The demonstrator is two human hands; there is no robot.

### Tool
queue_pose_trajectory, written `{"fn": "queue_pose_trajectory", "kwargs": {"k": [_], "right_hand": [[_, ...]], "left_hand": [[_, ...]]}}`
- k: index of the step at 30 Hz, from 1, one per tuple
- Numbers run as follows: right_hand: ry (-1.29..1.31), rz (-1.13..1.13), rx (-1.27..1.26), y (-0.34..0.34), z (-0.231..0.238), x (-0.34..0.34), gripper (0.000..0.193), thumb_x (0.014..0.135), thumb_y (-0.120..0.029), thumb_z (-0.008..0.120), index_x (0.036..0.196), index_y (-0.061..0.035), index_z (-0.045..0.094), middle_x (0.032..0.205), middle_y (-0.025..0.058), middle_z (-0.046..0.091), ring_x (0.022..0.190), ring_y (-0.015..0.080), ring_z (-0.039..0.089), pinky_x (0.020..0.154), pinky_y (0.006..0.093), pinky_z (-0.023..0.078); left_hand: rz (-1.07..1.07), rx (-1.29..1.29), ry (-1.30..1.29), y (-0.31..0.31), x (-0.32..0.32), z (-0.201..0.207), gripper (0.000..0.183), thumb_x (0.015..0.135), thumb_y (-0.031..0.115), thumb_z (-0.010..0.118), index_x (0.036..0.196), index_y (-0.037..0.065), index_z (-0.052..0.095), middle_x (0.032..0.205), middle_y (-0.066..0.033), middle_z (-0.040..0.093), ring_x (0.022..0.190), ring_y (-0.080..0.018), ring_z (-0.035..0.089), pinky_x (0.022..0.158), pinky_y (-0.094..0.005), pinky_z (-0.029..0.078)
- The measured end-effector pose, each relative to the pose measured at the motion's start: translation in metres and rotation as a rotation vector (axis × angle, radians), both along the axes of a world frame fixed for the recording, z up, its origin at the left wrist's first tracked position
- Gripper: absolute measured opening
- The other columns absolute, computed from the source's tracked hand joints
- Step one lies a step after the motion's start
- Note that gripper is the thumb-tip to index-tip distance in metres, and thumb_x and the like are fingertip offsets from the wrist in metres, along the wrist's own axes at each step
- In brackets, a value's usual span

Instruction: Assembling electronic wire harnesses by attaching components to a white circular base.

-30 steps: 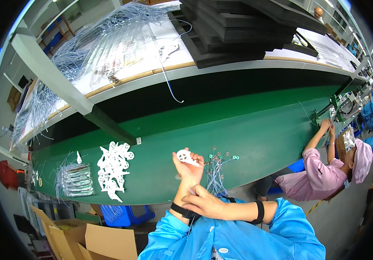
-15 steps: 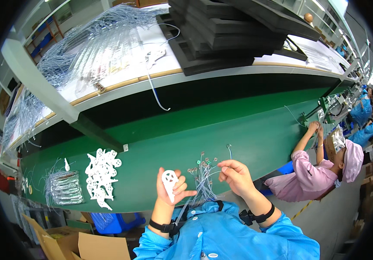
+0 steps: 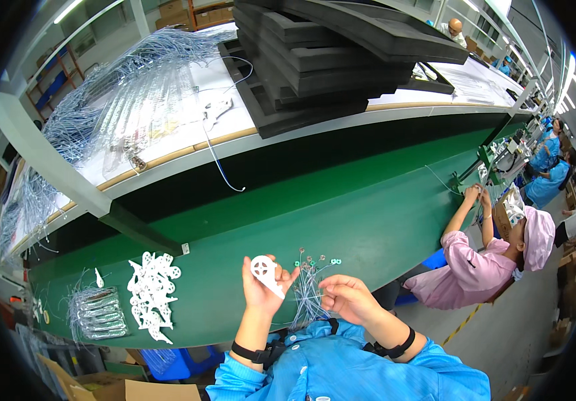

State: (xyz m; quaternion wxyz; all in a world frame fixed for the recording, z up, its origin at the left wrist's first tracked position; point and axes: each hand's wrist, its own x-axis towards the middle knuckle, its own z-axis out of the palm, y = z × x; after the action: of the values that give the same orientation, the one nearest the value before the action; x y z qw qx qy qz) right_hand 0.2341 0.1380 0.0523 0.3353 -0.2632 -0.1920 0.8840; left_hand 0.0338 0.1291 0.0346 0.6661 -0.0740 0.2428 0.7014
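Observation:
My left hand (image 3: 261,294) is closed on a white plastic teardrop-shaped part (image 3: 263,269), its spoked round end up and its narrow tip slanting down to the right. Just right of it, a bundle of thin pale cables (image 3: 307,301) lies at the table's near edge, with small metal and green ends pointing away from me. My right hand (image 3: 351,299) is at the bundle's right side, thumb and fingertips pinched together on what looks like one thin cable. Further left is a pile of similar white plastic parts (image 3: 153,294).
Bagged cable bundles (image 3: 100,311) lie left on the green table (image 3: 368,220). A raised white shelf (image 3: 187,150) carries stacked black foam frames (image 3: 328,60) and many cables (image 3: 127,73); one hangs over its edge. A co-worker in pink (image 3: 462,271) works at the right.
My right hand has moved left and nearer, in to the cable bundle. The white part has tilted in my left hand, its tip now toward the right. The whole view has shifted slightly.

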Motion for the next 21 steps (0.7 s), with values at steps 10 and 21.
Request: {"fn": "queue_pose_trajectory", "kwargs": {"k": [10,21], "right_hand": [[0.016,0.0,0.047,-0.018,-0.011,-0.008,0.017,0.089,-0.002,0.052,0.103,0.0022,0.06,0.079,0.0064,0.058,0.073,0.0147,0.055,0.069,0.0289,0.046],[-0.548,0.067,0.592,-0.024,-0.027,-0.024,0.028,0.089,-0.02,0.059,0.109,0.0,0.059,0.07,0.0003,0.054,0.06,0.0094,0.048,0.054,0.0225,0.039]], "left_hand": [[-0.283,-0.057,-0.061,-0.022,-0.002,0.003,0.057,0.09,0.057,0.033,0.089,0.006,0.059,0.053,-0.0082,0.046,0.053,-0.0218,0.045,0.086,-0.0458,0.04],[-0.108,0.197,0.051,-0.029,-0.034,0.011,0.059,0.089,0.061,0.032,0.087,0.008,0.057,0.05,-0.0035,0.042,0.045,-0.0166,0.037,0.058,-0.0321,0.031]]}}
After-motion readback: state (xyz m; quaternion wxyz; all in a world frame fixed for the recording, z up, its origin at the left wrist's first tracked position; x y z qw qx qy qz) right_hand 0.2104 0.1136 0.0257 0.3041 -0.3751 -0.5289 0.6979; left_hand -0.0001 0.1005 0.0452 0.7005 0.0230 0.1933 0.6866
